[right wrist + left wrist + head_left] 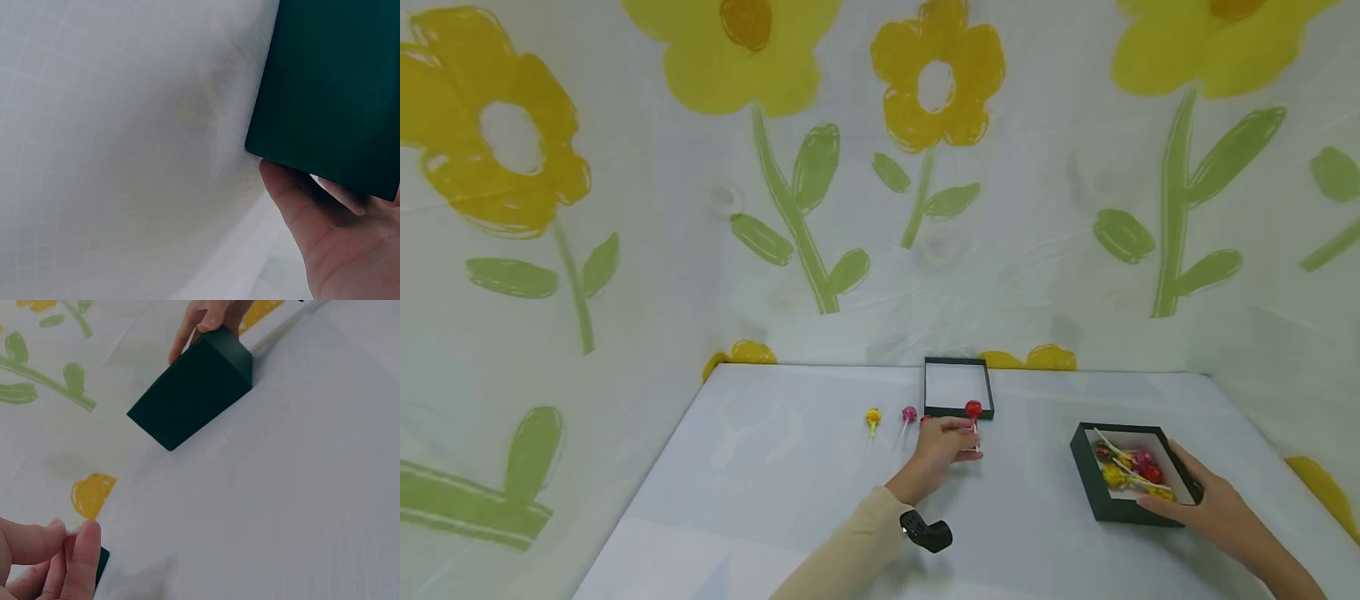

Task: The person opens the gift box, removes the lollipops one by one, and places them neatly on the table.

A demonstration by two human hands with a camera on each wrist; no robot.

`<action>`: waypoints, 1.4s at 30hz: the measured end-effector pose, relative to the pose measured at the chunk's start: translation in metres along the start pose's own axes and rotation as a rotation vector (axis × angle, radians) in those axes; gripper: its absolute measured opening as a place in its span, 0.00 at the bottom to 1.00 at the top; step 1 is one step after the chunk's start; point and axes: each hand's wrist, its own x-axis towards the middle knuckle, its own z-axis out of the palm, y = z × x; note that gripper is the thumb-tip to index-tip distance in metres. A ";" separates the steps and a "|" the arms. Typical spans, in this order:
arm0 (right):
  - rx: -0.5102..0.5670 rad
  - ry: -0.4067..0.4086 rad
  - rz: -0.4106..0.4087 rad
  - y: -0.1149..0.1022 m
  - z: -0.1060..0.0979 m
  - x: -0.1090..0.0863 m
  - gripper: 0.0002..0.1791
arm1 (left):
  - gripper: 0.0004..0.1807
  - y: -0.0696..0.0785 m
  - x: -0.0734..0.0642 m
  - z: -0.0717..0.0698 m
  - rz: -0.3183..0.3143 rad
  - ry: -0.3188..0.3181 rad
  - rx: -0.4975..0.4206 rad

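Note:
My left hand (936,454) pinches the white stick of a red lollipop (973,409) and holds it upright, head up. In the left wrist view the fingertips (84,550) meet on the stick's end. A yellow lollipop (872,417) and a pink lollipop (909,414) lie to the left of this hand. Another red lollipop (927,419) is mostly hidden behind it. My right hand (1221,508) grips the right side of a dark green box (1082,475), thumb at the front corner. Several lollipops in mixed colours lie inside the box. Its outer wall fills much of the right wrist view.
A shallow dark-rimmed box lid (957,362) with a white inside lies at the table's back edge, just beyond my left hand. The white table (760,467) ends against a flower-printed curtain (1015,250) at the back and sides.

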 end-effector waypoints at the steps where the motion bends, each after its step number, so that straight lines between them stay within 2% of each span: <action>1: 0.003 -0.004 0.005 -0.001 -0.001 0.000 0.60 | 0.16 0.001 0.000 -0.001 -0.002 0.003 0.001; 16: 0.034 -0.029 0.049 -0.007 0.000 -0.002 0.61 | 0.13 0.001 -0.008 -0.008 -0.012 0.114 0.106; 25: 0.031 -0.014 0.036 -0.004 0.001 -0.003 0.61 | 0.12 -0.001 -0.006 -0.008 0.014 0.144 0.150; 32: 0.024 -0.007 0.028 -0.004 0.000 -0.004 0.61 | 0.11 -0.002 -0.007 -0.008 -0.003 0.150 0.177; 39: 0.030 -0.007 0.032 -0.004 0.000 -0.003 0.61 | 0.11 -0.008 -0.004 -0.008 0.057 0.172 0.185; 42: 0.033 -0.007 0.024 -0.004 0.001 -0.003 0.61 | 0.10 -0.011 -0.003 -0.008 0.081 0.191 0.225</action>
